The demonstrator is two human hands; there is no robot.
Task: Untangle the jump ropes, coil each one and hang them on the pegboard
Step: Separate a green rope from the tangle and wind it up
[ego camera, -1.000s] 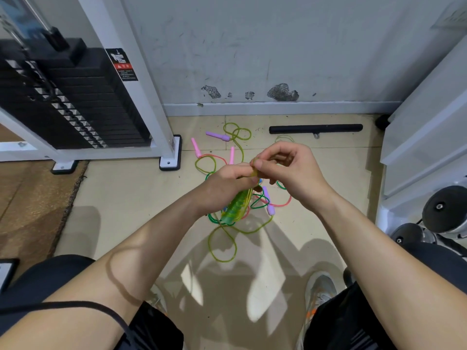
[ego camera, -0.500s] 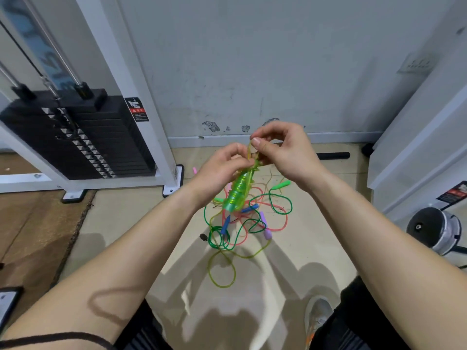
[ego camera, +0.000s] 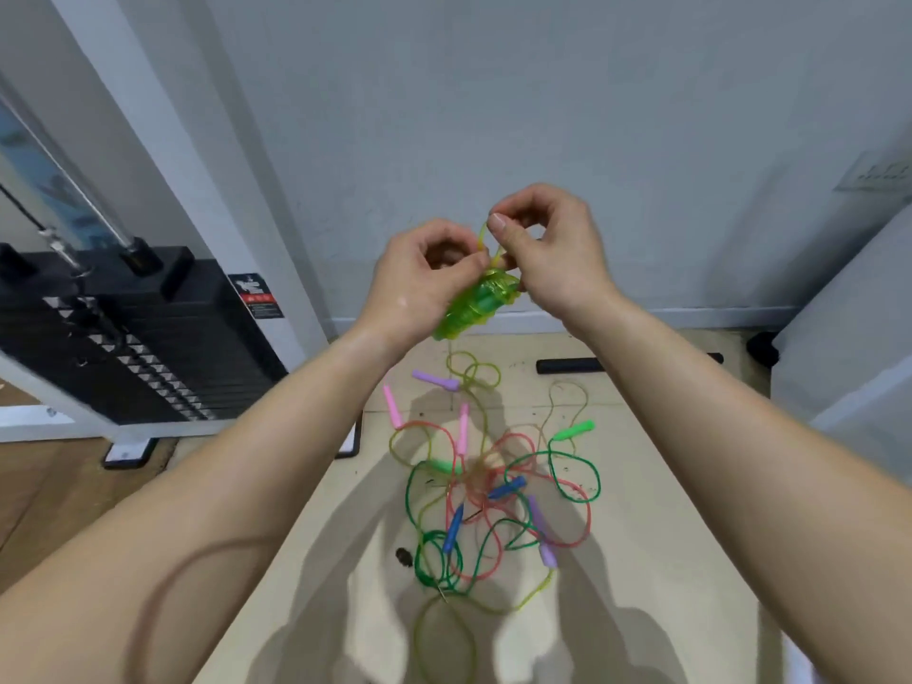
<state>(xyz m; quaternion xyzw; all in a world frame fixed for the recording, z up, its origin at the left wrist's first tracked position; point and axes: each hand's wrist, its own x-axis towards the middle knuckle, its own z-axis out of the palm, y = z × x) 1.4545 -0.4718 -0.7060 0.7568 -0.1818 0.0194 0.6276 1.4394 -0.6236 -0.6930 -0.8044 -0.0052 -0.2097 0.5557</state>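
My two hands are lifted in front of the grey wall [ego camera: 493,116], higher than a second ago, when they worked low over the pile. My left hand [ego camera: 419,283] holds the green coil [ego camera: 476,303], its fingers [ego camera: 466,261] curled round the coil's upper end. My right hand [ego camera: 557,254] pinches a yellow-green strand [ego camera: 485,237] just above the coil between thumb and forefinger. The coil has come up with the hands and now hangs well apart from the tangle of ropes [ego camera: 493,491], which lies spread on the floor [ego camera: 666,560]: pink, green, blue and purple handles among crossing loops. A thin line seems to trail from the coil down toward the pile, though I cannot tell for sure.

I judge this rope is nearly wound and its last end is being secured. The pegboard is out of sight. A weight stack [ego camera: 123,328] stands to the left, and a black bar [ego camera: 572,365] lies by the wall.
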